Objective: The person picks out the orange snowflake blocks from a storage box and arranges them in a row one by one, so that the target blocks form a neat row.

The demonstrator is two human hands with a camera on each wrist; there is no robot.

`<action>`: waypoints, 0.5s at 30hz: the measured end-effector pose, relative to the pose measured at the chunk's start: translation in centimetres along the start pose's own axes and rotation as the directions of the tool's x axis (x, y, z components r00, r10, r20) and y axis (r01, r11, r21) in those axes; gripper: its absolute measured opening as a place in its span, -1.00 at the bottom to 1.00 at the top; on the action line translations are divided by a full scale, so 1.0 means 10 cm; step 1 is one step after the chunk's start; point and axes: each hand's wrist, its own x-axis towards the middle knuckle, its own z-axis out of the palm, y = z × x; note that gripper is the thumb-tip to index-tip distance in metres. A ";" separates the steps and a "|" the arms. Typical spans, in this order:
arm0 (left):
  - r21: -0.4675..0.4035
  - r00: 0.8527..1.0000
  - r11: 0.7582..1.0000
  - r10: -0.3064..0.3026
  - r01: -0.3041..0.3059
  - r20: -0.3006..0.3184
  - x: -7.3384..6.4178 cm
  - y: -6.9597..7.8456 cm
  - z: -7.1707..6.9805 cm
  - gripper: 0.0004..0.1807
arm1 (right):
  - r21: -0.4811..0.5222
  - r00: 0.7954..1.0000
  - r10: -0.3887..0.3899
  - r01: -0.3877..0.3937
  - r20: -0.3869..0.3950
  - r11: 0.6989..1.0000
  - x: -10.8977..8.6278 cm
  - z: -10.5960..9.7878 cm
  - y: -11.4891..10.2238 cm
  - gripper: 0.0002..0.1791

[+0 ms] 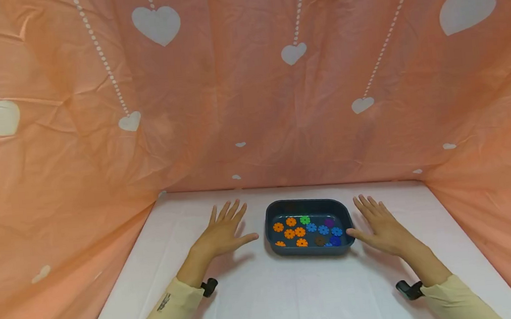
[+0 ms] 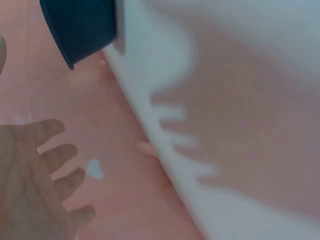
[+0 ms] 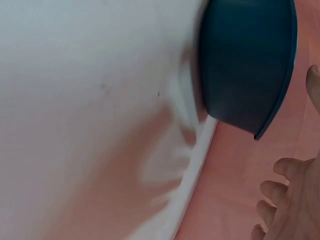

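Observation:
A dark blue-grey rectangular tub point(image 1: 286, 251) with rounded corners stands on the white table. Inside it lie several flat flower-shaped discs: orange discs point(image 1: 289, 234) on the left, a green disc point(image 1: 305, 220) at the back, blue discs point(image 1: 323, 230), a purple disc point(image 1: 329, 222) and a brown disc point(image 1: 320, 240) towards the right. To the tub's left my left hand point(image 1: 222, 237) hovers with fingers spread, holding nothing. My right hand point(image 1: 382, 229) is held likewise on the other side, its thumb overlapping the tub's right rim in the head view; whether it touches cannot be told.
The white tabletop point(image 1: 268, 300) stretches in front of the tub. An orange-pink cloth point(image 1: 271, 127) with white hearts hangs behind the table and along both sides. Each wrist wears a small black camera, the left camera point(image 1: 209, 287) and the right camera point(image 1: 409, 290).

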 end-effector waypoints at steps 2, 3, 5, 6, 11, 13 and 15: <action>-0.009 1.000 1.000 0.026 -0.026 0.001 0.03 0.05 -0.02 0.10 | -0.004 1.000 -0.010 0.010 0.001 1.000 0.02 0.03 -0.03 0.08; -0.012 0.999 0.999 0.044 -0.044 -0.003 0.05 0.07 -0.03 0.09 | -0.008 1.000 -0.015 0.015 0.000 1.000 0.03 0.04 -0.03 0.08; -0.008 0.997 0.997 0.072 -0.072 0.000 0.07 0.11 -0.05 0.06 | -0.009 1.000 -0.022 0.022 -0.001 1.000 0.04 0.06 -0.06 0.09; -0.007 0.996 0.996 0.086 -0.086 -0.001 0.09 0.13 -0.05 0.05 | -0.012 1.000 -0.025 0.025 -0.002 1.000 0.05 0.08 -0.07 0.09; 0.017 0.989 0.989 0.147 -0.148 0.004 0.19 0.20 -0.05 -0.01 | -0.008 0.999 -0.032 0.032 0.025 0.999 0.09 0.12 -0.15 0.13; 0.007 0.985 0.985 0.171 -0.171 0.009 0.24 0.23 -0.03 -0.02 | -0.006 0.999 -0.035 0.035 0.037 0.999 0.10 0.14 -0.18 0.14; -0.013 0.982 0.982 0.186 -0.186 0.022 0.29 0.27 -0.03 -0.03 | -0.008 0.998 -0.045 0.046 0.035 0.999 0.12 0.16 -0.20 0.16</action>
